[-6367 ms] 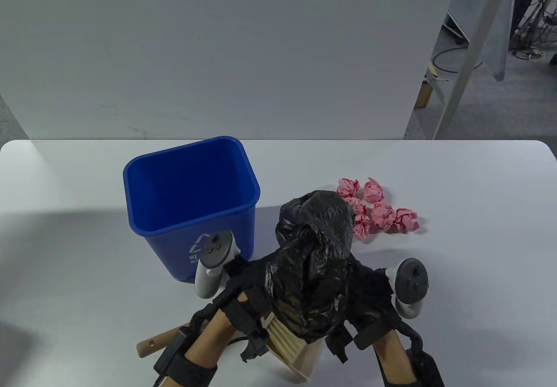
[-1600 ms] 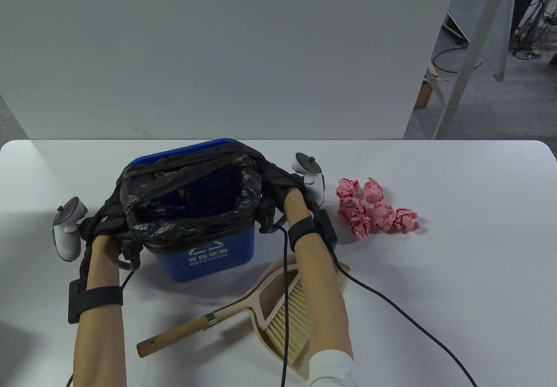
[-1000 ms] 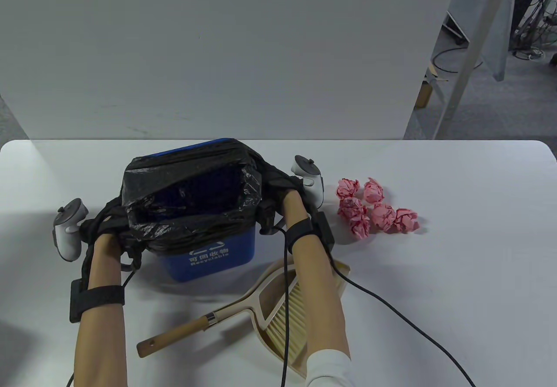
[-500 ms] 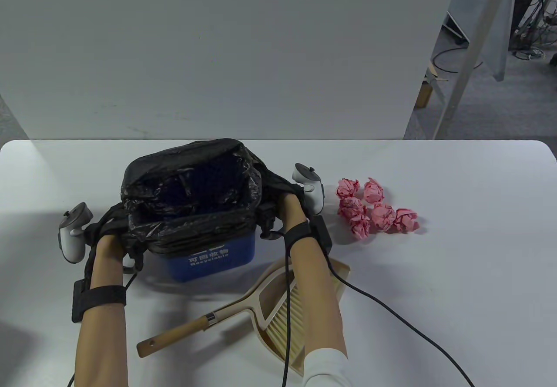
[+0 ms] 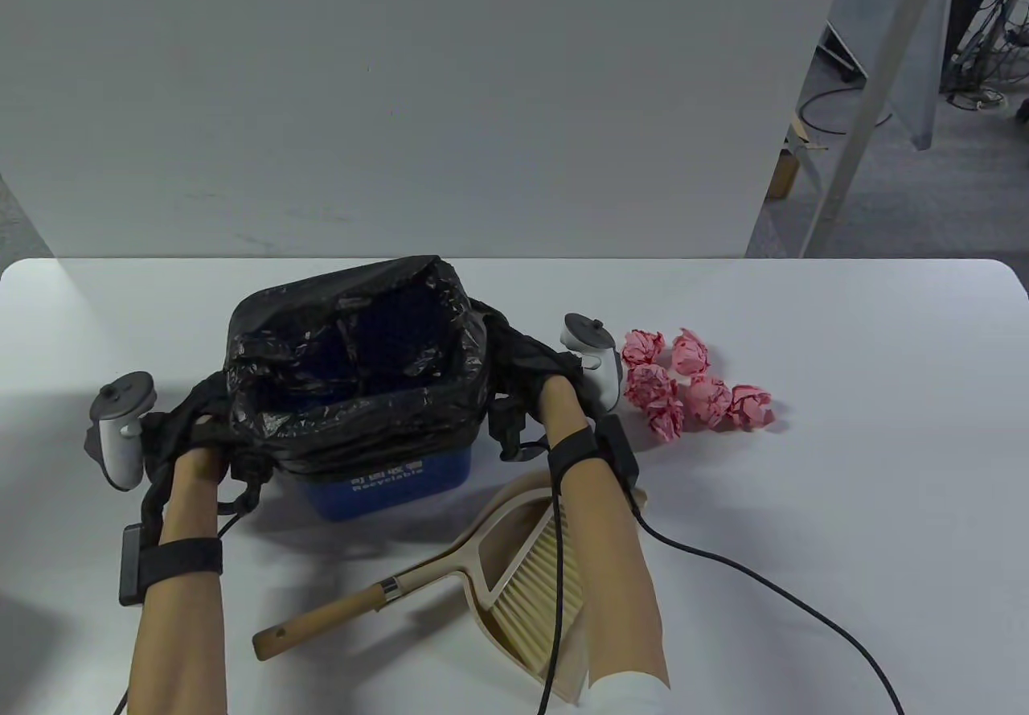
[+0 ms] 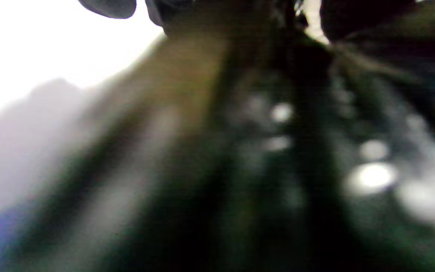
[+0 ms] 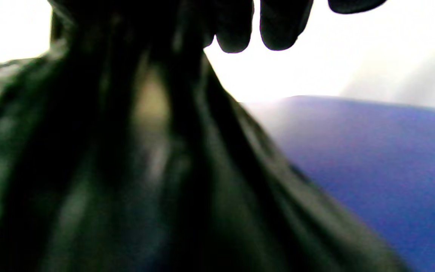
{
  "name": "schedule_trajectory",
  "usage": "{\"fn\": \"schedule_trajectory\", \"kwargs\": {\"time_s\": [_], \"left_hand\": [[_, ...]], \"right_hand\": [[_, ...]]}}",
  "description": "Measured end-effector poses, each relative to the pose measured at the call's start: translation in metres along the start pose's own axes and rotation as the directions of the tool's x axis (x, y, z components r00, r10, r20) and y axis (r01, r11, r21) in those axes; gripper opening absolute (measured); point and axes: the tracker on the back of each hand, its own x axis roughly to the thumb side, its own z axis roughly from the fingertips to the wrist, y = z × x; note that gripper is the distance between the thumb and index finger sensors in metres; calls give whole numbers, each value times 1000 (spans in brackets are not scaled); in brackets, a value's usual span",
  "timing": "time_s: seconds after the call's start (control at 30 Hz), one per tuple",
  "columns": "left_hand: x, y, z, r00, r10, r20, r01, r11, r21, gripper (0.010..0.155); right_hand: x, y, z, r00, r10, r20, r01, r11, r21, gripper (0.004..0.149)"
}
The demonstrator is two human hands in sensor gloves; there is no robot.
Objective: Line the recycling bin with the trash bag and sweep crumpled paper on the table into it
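A blue recycling bin [image 5: 386, 486] stands left of centre on the white table [image 5: 868, 506]. A black trash bag [image 5: 354, 425] lines it, its mouth folded out over the whole rim and hanging down the front. My left hand [image 5: 197, 433] grips bunched bag film at the bin's left side. My right hand [image 5: 534, 365] grips the film at the bin's right side. The right wrist view has gloved fingers [image 7: 278, 26] above stretched bag [image 7: 127, 170] and the bin wall [image 7: 372, 151]. The left wrist view is a blur of black bag [image 6: 278, 170]. Several pink crumpled paper balls [image 5: 695, 385] lie right of the bin.
A beige dustpan [image 5: 506, 522] with a straw brush [image 5: 539, 586] in it lies near the front edge, partly under my right forearm; its wooden handle [image 5: 321, 618] points left. A black cable [image 5: 764, 594] trails right from my right wrist. A grey wall panel [image 5: 402, 104] backs the table.
The bag, bundled between both hands 6.4 s ago, now covers the bin's rim, far edge included. Both hands have drawn its edge further down the bin's sides; the right hand shifted right.
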Motion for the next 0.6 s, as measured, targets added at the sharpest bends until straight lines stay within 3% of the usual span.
{"fn": "schedule_trajectory", "kwargs": {"time_s": [0.07,0.3,0.6], "left_hand": [[-1,3,7,998,-45,32,44,999,19,77],[-14,5,35,998,8,57,-9,1000,12,76],[-23,-10,73,995,19,99,-22,1000,23,72]], "right_hand": [[-1,1,9,1000,-4,14,4,1000,-15,74],[-5,9,39,999,-2,44,4,999,-33,78],[1,26,84,994,50,93,-43,996,-80,81]]}}
